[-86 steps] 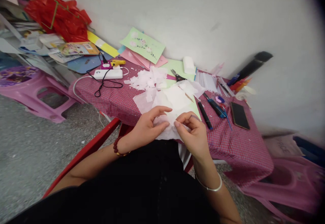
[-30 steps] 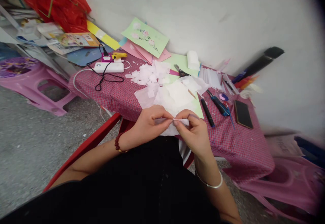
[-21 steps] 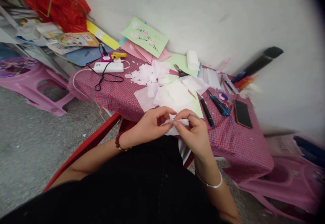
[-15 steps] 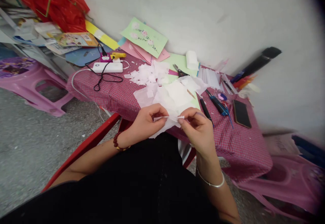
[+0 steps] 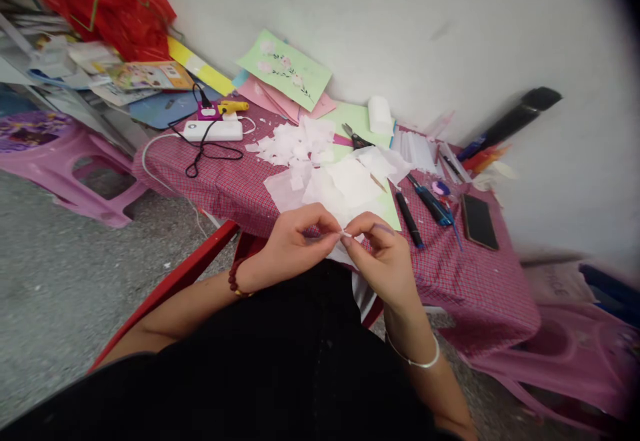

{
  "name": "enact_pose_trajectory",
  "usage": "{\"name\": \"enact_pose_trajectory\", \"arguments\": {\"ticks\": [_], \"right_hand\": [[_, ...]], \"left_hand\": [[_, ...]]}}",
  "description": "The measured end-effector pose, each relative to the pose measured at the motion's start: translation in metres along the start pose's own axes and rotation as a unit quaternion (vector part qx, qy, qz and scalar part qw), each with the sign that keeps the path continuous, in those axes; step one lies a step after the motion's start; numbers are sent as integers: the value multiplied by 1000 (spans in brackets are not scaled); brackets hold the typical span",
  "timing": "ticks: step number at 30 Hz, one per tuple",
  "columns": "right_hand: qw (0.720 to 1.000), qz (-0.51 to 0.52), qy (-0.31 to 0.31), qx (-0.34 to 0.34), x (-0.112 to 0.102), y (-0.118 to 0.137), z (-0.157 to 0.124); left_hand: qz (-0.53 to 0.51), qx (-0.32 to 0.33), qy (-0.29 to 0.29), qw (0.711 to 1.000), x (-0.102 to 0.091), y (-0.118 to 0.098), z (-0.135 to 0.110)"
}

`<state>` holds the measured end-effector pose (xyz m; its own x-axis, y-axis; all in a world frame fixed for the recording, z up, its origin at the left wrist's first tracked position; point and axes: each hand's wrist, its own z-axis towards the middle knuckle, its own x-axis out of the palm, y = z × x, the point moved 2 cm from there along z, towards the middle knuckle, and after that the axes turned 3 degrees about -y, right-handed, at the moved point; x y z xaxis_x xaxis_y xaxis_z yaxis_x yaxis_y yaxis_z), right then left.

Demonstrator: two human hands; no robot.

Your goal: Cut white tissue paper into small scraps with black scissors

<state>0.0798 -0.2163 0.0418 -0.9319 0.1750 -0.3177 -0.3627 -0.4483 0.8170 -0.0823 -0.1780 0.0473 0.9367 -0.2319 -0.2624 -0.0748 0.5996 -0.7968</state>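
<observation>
Your left hand (image 5: 303,239) and right hand (image 5: 384,257), a little apart a moment ago, now meet at the fingertips, both pinching the thin white paper (image 5: 342,253) by the near edge of the table (image 5: 227,191), so the hold seems gathered at one small spot

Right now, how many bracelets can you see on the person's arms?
2. A brown beaded bracelet is around the wrist of the left hand, and a thin silvery bangle around that of the right hand. More could be hidden higher up the arms.
</observation>
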Motion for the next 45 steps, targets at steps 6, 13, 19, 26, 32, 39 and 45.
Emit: {"name": "enact_pose_trajectory", "arguments": {"ticks": [6,13,19,26,32,39,45], "right_hand": [[1000,8,-4,-8,0,3,0],[1000,-19,6,1,2,2,-1],[999,-35,-12,13,3,4,1],[999,-22,9,32,3,5,1],[997,3,46,65,6,-2,1],[998,6,14,62,6,0,1],[999,-12,8,49,7,3,3]], "left_hand": [[38,11,11,999,1,1,0],[33,18,14,999,3,0,0],[12,3,8,1000,2,1,-2],[17,-39,27,999,3,2,0],[-64,-95,-23,993,-1,8,-2],[-106,-120,-26,987,-3,12,-4],[-10,-118,8,993,0,10,-4]]}}
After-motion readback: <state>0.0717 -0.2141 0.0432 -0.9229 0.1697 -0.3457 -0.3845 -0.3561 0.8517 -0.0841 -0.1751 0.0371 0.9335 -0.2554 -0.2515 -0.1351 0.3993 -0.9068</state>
